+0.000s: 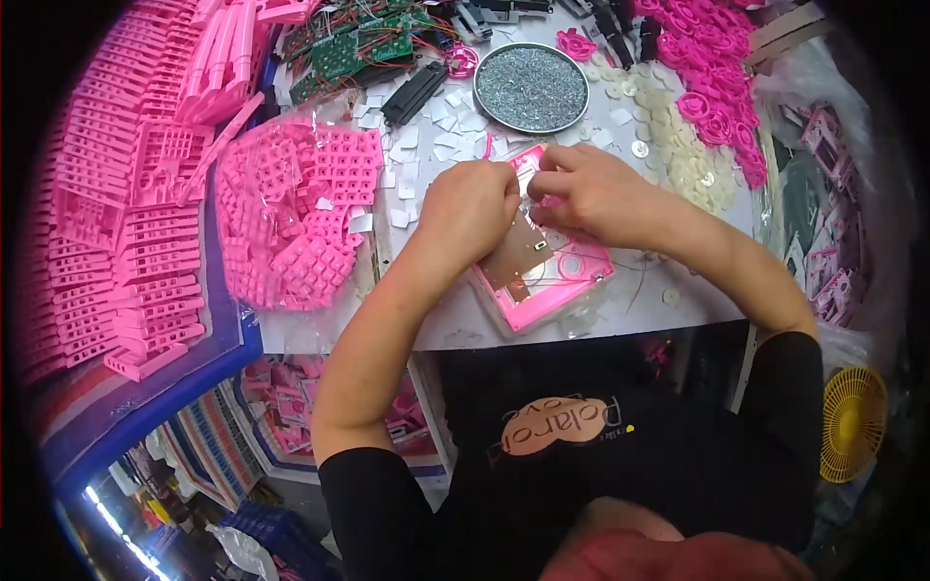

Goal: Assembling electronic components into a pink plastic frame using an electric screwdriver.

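A flat pink plastic housing [557, 290] lies on the white table in front of me, with a brownish circuit sheet [518, 257] resting in it. My left hand [467, 211] is curled over the housing's upper left part, fingertips pinched at its top edge. My right hand [591, 189] meets it from the right, fingers pinched on a small pale piece at the same spot. What exactly sits between the fingertips is hidden.
A round metal tray of small screws [531, 87] stands behind the hands. A bag of pink keypad pieces [291, 218] lies to the left, stacked pink frames [126, 223] further left. Green circuit boards [363, 44], white paper squares [426, 136] and pink rings [712, 77] crowd the back.
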`<action>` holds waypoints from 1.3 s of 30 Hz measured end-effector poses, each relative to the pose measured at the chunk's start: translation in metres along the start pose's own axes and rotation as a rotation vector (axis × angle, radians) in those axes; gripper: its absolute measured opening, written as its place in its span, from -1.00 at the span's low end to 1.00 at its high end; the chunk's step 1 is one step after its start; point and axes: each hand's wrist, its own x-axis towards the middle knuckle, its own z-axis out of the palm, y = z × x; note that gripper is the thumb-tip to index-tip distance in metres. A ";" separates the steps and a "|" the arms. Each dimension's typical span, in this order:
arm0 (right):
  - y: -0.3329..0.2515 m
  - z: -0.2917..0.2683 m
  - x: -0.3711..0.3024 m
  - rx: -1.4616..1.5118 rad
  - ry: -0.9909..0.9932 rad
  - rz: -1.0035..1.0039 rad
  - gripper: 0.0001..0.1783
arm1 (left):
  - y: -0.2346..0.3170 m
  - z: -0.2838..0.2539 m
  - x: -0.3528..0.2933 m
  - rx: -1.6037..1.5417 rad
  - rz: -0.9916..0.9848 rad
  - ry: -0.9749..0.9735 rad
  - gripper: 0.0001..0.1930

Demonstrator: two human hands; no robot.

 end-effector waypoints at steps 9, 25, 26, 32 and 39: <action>-0.002 0.017 -0.007 0.135 0.175 0.080 -0.80 | -0.010 0.004 0.001 0.078 0.130 0.006 -0.86; -0.031 0.016 -0.004 0.013 0.151 0.217 -0.81 | 0.015 0.040 -0.132 0.074 0.201 0.216 -0.52; -0.028 0.010 0.002 0.009 0.132 0.225 -0.80 | 0.017 0.036 -0.135 0.065 0.182 0.174 -0.52; -0.006 0.037 0.087 0.048 0.169 0.371 -0.80 | 0.005 0.041 -0.128 0.017 0.188 0.252 -0.64; -0.008 0.031 0.073 0.357 0.369 0.163 -0.85 | 0.005 0.008 -0.108 -0.410 0.001 0.633 -0.79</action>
